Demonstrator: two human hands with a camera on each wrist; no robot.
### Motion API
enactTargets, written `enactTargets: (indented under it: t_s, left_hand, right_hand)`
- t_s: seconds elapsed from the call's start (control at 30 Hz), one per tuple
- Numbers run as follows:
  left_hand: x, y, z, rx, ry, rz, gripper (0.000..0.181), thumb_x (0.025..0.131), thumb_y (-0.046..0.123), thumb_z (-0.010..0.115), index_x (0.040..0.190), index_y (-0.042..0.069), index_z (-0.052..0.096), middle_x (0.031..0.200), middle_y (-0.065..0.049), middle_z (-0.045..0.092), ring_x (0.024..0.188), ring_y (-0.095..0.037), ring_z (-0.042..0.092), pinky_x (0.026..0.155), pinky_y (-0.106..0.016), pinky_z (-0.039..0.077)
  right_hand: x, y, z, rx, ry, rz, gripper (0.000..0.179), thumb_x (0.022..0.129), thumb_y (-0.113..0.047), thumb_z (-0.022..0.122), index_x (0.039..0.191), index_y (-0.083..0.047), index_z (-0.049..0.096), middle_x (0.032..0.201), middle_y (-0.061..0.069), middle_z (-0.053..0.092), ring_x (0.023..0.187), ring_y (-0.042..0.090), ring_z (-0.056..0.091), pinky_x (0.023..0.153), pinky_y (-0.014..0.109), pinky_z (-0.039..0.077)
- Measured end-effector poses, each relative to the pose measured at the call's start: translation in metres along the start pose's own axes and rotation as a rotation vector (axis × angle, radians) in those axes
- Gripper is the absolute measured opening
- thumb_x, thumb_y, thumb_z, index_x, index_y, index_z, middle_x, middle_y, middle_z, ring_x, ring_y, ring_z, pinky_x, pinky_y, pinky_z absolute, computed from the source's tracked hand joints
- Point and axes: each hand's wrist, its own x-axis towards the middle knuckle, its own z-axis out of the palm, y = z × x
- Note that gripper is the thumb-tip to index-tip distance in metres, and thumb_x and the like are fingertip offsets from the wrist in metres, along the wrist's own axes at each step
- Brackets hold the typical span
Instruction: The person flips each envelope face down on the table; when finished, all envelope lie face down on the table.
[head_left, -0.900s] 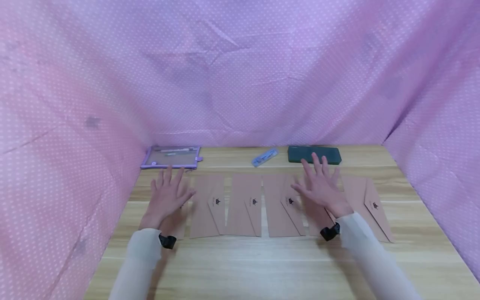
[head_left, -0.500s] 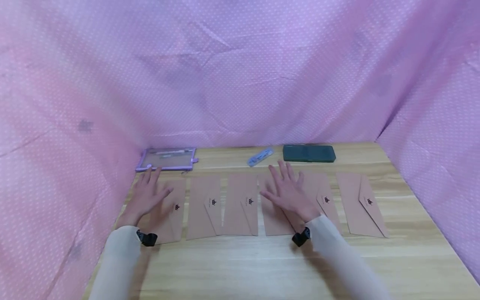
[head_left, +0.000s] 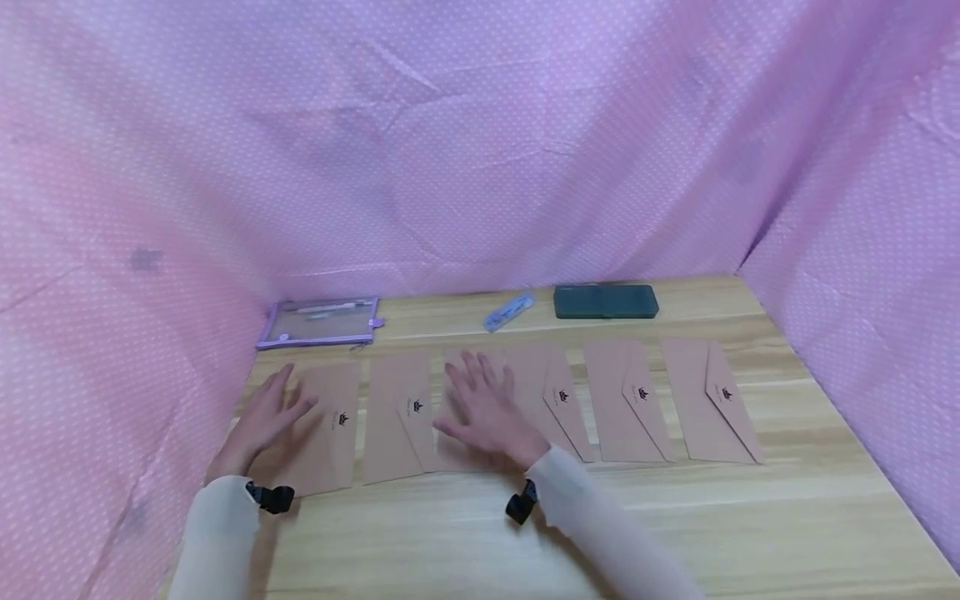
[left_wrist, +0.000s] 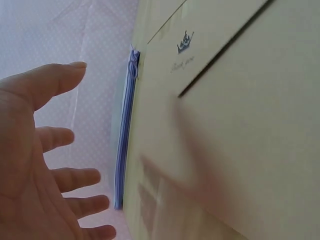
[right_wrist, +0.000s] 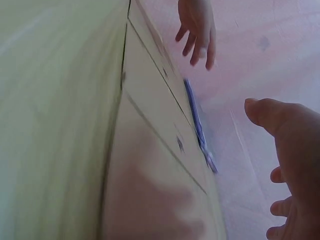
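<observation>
A row of several tan paper envelopes, each with a pointed flap, lies across the table; small black crowns show on those not covered. My left hand hovers over the left part of the leftmost envelope, fingers extended and holding nothing. In the left wrist view a gap and a shadow separate that hand from the paper. Over the third envelope from the left, my right hand is spread with its palm down, hiding much of it. Neighbouring it are the second envelope and the fourth.
Along the back of the wooden table lie a purple-edged zip pouch with pens inside, a small light-blue packet and a dark green case. Pink dotted cloth walls the back and sides.
My right hand has swept left along the row, from the fifth envelope to the third. The left hand has shifted left and slightly nearer to me. The head view has turned a little.
</observation>
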Motion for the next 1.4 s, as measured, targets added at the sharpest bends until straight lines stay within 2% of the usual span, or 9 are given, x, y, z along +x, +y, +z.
enactTargets:
  t_s: [0.23,0.4,0.6,0.77,1.07,1.2,1.4]
  left_hand:
    - [-0.015,-0.013,0.004,-0.051,-0.031,-0.030,0.089,0.100,0.044,0.054,0.156,-0.009,0.007,0.157,-0.043,0.014,0.141,-0.064,0.018,0.109,-0.077,0.021]
    - [-0.025,-0.016,0.007,-0.089,-0.057,-0.058,0.091,0.101,0.044,0.053,0.157,-0.007,0.003,0.157,-0.043,0.014,0.138,-0.065,0.022,0.107,-0.077,0.023]
    - [-0.039,-0.019,0.007,-0.132,-0.100,-0.135,0.092,0.101,0.049,0.051,0.158,-0.002,0.001,0.155,-0.042,0.020,0.136,-0.064,0.030,0.104,-0.077,0.029]
    - [-0.041,-0.016,0.009,-0.091,-0.113,-0.159,0.089,0.101,0.049,0.051,0.157,-0.004,0.008,0.153,-0.043,0.024,0.136,-0.064,0.028,0.105,-0.076,0.029]
    - [-0.045,-0.015,0.013,-0.050,-0.149,-0.205,0.088,0.101,0.047,0.051,0.155,-0.009,0.011,0.154,-0.045,0.015,0.139,-0.065,0.017,0.110,-0.076,0.021]
    - [-0.049,-0.013,0.015,-0.039,-0.140,-0.205,0.085,0.101,0.046,0.051,0.154,-0.010,0.015,0.154,-0.044,0.016,0.139,-0.065,0.019,0.111,-0.075,0.021]
    - [-0.055,-0.011,0.017,-0.034,-0.121,-0.181,0.080,0.101,0.040,0.054,0.152,-0.012,0.020,0.152,-0.045,0.022,0.137,-0.065,0.025,0.109,-0.074,0.027]
  right_hand:
    - [0.013,-0.039,0.014,-0.019,-0.039,-0.045,0.086,0.093,-0.070,0.046,0.160,-0.022,0.021,0.170,0.012,0.012,0.157,0.037,0.015,0.119,0.070,0.019]
    - [0.021,-0.057,0.023,-0.047,-0.070,-0.063,0.086,0.093,-0.071,0.045,0.160,-0.024,0.021,0.170,0.010,0.013,0.157,0.034,0.017,0.120,0.067,0.020]
    - [0.031,-0.076,0.037,-0.065,-0.107,-0.104,0.084,0.093,-0.070,0.046,0.160,-0.025,0.021,0.170,0.007,0.014,0.157,0.031,0.017,0.122,0.064,0.020]
    - [0.037,-0.084,0.048,-0.086,-0.129,-0.115,0.081,0.093,-0.069,0.047,0.159,-0.027,0.024,0.170,0.004,0.016,0.157,0.029,0.018,0.123,0.061,0.021]
    - [0.047,-0.101,0.058,-0.203,-0.171,-0.145,0.079,0.092,-0.069,0.049,0.157,-0.031,0.027,0.169,0.002,0.020,0.157,0.026,0.019,0.124,0.055,0.024]
    - [0.049,-0.109,0.062,-0.234,-0.172,-0.151,0.079,0.091,-0.071,0.047,0.157,-0.032,0.027,0.168,0.001,0.021,0.157,0.025,0.019,0.124,0.054,0.025]
    - [0.051,-0.114,0.068,-0.211,-0.203,-0.139,0.079,0.092,-0.072,0.046,0.158,-0.034,0.025,0.170,0.000,0.017,0.158,0.024,0.016,0.125,0.053,0.023]
